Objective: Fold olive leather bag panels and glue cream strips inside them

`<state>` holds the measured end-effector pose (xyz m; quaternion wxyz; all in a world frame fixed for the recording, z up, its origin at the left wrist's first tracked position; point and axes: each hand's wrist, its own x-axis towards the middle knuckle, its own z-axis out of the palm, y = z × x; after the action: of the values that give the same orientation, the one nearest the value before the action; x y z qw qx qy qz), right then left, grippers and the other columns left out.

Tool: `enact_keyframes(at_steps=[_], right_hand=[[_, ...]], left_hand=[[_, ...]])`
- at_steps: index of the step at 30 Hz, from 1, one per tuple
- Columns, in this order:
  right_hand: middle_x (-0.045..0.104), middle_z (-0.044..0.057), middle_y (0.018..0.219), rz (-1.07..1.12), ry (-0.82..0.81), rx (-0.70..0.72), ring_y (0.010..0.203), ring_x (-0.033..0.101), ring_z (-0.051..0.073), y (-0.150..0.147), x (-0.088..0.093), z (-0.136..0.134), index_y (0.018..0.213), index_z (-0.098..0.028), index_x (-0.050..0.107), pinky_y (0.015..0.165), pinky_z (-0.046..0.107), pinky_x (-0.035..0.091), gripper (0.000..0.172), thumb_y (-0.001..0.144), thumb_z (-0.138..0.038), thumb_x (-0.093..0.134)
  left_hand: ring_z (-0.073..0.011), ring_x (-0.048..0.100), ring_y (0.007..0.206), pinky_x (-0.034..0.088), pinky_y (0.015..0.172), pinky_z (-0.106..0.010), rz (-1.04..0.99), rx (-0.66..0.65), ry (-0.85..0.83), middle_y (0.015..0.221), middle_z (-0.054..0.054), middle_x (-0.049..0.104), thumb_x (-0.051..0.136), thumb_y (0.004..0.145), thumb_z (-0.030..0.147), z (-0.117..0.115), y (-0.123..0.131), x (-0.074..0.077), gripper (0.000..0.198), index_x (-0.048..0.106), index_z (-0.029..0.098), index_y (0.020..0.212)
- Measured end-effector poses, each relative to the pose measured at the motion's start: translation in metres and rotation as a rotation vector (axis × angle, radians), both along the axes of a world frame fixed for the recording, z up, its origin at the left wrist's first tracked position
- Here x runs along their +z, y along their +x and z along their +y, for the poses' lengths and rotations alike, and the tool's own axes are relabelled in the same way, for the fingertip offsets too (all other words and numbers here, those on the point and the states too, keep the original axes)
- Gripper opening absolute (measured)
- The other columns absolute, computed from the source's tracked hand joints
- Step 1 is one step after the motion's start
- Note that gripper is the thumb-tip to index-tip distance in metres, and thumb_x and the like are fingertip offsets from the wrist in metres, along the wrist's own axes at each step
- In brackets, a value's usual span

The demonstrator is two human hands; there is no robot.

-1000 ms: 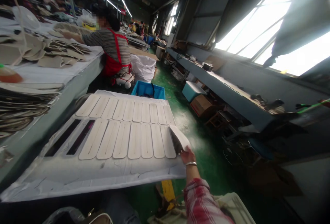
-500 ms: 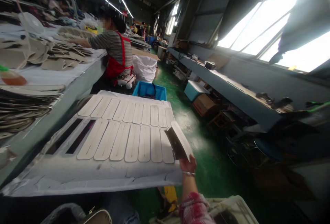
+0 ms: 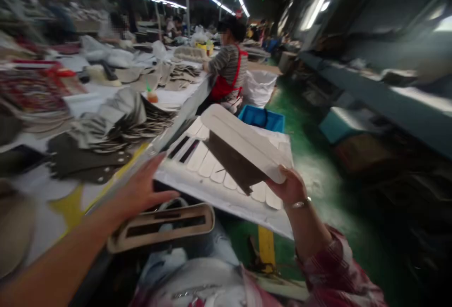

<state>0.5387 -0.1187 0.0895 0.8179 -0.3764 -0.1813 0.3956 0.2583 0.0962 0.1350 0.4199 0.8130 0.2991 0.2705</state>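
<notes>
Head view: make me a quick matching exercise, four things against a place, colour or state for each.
Things:
1. raised pale panel
2. left hand
3. crate
4. bracelet

Place, colour or state:
A. silvery
B. open, apart from the panel
C. held in the right hand
D. blue

Right pairs: 1-C, 2-B, 3-D, 4-A.

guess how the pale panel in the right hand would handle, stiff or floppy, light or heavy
The pale panel looks fairly stiff, since it extends nearly straight from the right hand gripping one end. It is probably light, as one hand seems to support it. The dark flap beneath angles away, so it may swing.
</notes>
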Motion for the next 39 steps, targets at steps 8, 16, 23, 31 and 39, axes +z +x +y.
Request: enact_keyframes(at_steps=[8, 16, 23, 31, 39], right_hand=[[0.064, 0.002, 0.077, 0.07, -0.016, 0.48, 0.061, 0.06, 0.015, -0.108, -0.006, 0.055, 0.094, -0.015, 0.058, 0.041, 0.022, 0.05, 0.04, 0.065, -0.039, 0.072], [0.063, 0.002, 0.086, 0.015, -0.033, 0.539, 0.068, 0.059, 0.013, -0.139, -0.01, 0.078, 0.097, -0.02, 0.056, 0.048, 0.021, 0.051, 0.044, 0.066, -0.047, 0.071], [0.028, 0.012, 0.142, -0.774, -0.121, 0.559, 0.12, 0.04, 0.03, -0.129, 0.008, 0.073, 0.136, -0.027, 0.027, 0.092, 0.05, 0.039, 0.088, 0.065, -0.074, 0.051], [0.035, 0.02, 0.134, -1.695, -0.441, 0.196, 0.123, 0.033, 0.035, -0.169, 0.021, 0.096, 0.14, -0.01, 0.016, 0.101, 0.053, 0.029, 0.102, 0.064, -0.058, 0.064], [0.027, 0.018, 0.14, -1.702, -0.395, 0.336, 0.126, 0.031, 0.029, -0.171, -0.002, 0.092, 0.142, -0.012, 0.007, 0.104, 0.049, 0.031, 0.076, 0.081, -0.03, 0.047]], left_hand=[[-0.0182, 0.061, 0.077, 0.049, 0.077, -0.032, -0.193, 0.163, -0.109, 0.084, -0.003, 0.064, 0.07, 0.065, 0.041, 0.0, -0.065, 0.023, 0.053, 0.056, 0.012, 0.107], [-0.0237, 0.058, 0.102, 0.039, 0.099, -0.037, -0.169, 0.034, 0.171, 0.108, -0.01, 0.064, 0.076, 0.056, 0.041, 0.015, -0.098, 0.028, 0.055, 0.062, 0.013, 0.101], [-0.0227, 0.059, 0.101, 0.042, 0.097, -0.034, 0.032, -0.025, 0.308, 0.107, -0.007, 0.065, 0.063, 0.068, 0.032, 0.015, -0.118, 0.037, 0.038, 0.064, 0.016, 0.101], [-0.0237, 0.06, 0.097, 0.045, 0.091, -0.035, 0.085, -0.212, 0.225, 0.105, -0.005, 0.066, 0.06, 0.07, 0.035, -0.001, -0.095, 0.053, 0.039, 0.064, 0.016, 0.103], [-0.0266, 0.059, 0.097, 0.045, 0.085, -0.035, 0.749, -0.32, 0.415, 0.11, -0.008, 0.062, 0.065, 0.064, 0.039, 0.003, -0.126, 0.055, 0.065, 0.047, 0.021, 0.124]])
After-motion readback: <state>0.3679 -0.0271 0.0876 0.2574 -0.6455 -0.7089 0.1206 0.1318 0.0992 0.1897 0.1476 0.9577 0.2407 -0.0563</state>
